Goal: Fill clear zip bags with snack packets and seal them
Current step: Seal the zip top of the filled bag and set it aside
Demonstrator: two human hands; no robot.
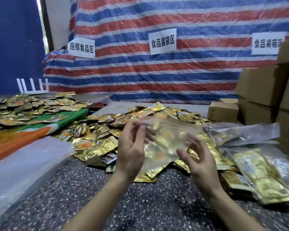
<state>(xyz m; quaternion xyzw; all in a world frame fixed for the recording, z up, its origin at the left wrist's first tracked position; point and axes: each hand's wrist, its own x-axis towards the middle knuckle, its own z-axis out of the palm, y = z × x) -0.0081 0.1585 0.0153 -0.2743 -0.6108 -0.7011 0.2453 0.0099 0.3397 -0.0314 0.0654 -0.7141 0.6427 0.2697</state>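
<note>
An empty clear zip bag (pixel 170 140) hangs in the air between my two hands, above a heap of gold snack packets (pixel 100 129) on the speckled table (pixel 140 205). My left hand (pixel 132 147) pinches the bag's left edge with thumb and fingertips. My right hand (pixel 197 155) holds its lower right side, fingers loosely curled against the plastic. The bag looks slightly blurred. Gold packets show through it from behind.
Filled clear bags (pixel 260 177) of packets lie at the right. A stack of empty clear bags (pixel 23 162) lies at the left. Cardboard boxes (pixel 264 90) stand at the back right. More packets (pixel 23 107) cover a green and orange cloth at the far left.
</note>
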